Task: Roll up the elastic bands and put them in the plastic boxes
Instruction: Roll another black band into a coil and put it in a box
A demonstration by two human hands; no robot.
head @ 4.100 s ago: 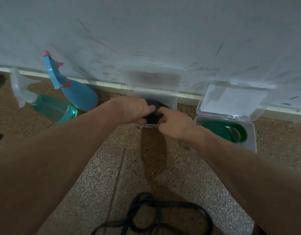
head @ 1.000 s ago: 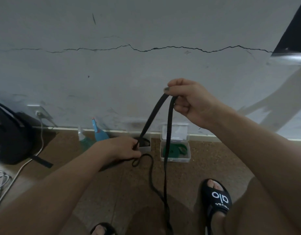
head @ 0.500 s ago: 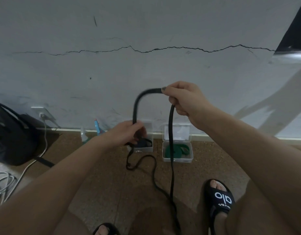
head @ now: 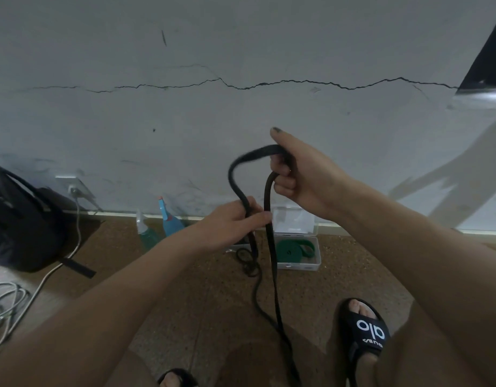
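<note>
Black elastic band (head: 270, 241) hanging vertically floorward, top arch gripped by right hand (head: 297, 169), left hand (head: 233, 224) pinching one strand.

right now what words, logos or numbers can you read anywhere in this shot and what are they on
"alo": white letters on the strap of the black slide sandal on the right foot, seen upside down from here.
A smaller white line below that logo: too small and blurred to read.
Clear plastic box holding the green band, two blue spray bottles, black backpack: no readable text.
</note>
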